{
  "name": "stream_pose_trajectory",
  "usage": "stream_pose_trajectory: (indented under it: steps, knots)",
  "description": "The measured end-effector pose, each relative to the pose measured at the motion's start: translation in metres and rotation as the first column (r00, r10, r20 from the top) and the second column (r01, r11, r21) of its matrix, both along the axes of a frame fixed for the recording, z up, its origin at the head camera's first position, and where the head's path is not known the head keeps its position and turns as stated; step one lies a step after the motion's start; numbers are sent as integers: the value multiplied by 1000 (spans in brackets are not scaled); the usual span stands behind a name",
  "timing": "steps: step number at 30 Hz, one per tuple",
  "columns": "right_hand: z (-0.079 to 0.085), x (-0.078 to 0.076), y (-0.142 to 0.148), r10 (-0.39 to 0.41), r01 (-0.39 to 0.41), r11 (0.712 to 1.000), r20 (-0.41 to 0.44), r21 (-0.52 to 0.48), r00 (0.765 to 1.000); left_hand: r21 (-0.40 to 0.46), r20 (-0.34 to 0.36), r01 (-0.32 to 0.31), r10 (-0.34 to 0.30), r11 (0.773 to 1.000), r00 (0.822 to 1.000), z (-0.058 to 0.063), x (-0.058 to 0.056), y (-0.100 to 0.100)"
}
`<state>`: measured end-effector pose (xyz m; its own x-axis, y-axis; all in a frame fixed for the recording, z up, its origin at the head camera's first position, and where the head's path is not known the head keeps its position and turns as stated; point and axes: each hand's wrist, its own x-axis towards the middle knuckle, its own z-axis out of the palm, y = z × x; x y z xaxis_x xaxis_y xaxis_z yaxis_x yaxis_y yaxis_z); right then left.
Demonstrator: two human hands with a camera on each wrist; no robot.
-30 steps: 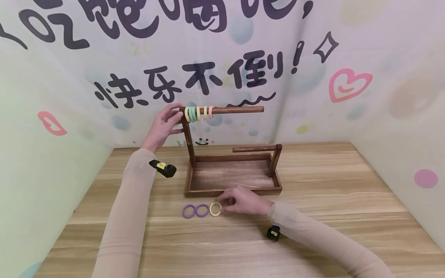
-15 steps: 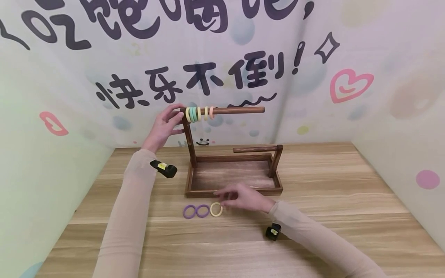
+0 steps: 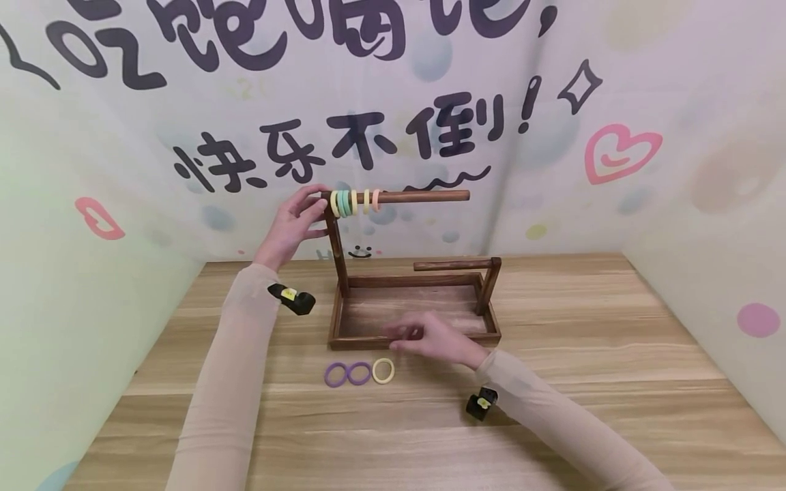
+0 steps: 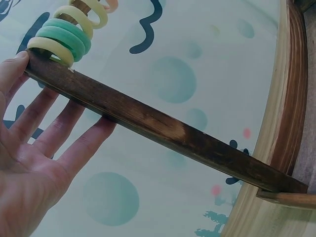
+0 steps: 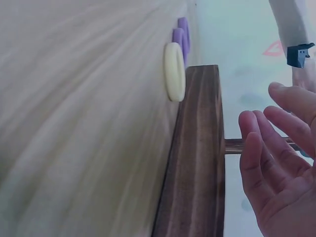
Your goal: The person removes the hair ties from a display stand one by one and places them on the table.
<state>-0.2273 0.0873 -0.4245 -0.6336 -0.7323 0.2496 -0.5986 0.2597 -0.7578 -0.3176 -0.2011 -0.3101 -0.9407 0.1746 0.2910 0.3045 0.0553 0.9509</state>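
My left hand (image 3: 293, 221) holds the top of the tall post (image 4: 143, 118) of a dark wooden rack, thumb near its upper end and fingers along its outer side. Several yellow, green and orange rings (image 4: 61, 37) hang on the rack's upper bar (image 3: 424, 196), gathered toward the post. My right hand (image 3: 432, 339) holds nothing; its fingers are loosely bent over the front edge of the rack's tray base (image 5: 197, 163). Just in front of that edge, a pale yellow ring (image 3: 383, 371) lies flat on the table beside two purple rings (image 3: 347, 374).
A shorter post (image 3: 488, 290) at the tray's right end carries a lower bar (image 3: 451, 265) pointing left. The wood-grain table (image 3: 589, 395) backs onto a printed cloth wall (image 3: 393, 88), with more walls at both sides.
My right hand has drawn away from the yellow ring and risen over the tray's front edge, its fingers loosening. My left hand stays at the post. The head view has shifted slightly.
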Motion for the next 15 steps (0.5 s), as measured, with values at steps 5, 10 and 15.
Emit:
stream_pose_trajectory:
  steps: [5,10,15]
  knots:
    - [7,-4,-1,-17,17,999,-7,-51,1000,9,-2,2,-2,1000,1000,2,2,1]
    - [16,-7,-2,-13,12,996,-9,-84,1000,11,-2,4,-4,1000,1000,2,2,1]
    - [23,-11,-2,-27,24,995,-34,-93,999,13,1,0,0,1000,1000,2,2,0]
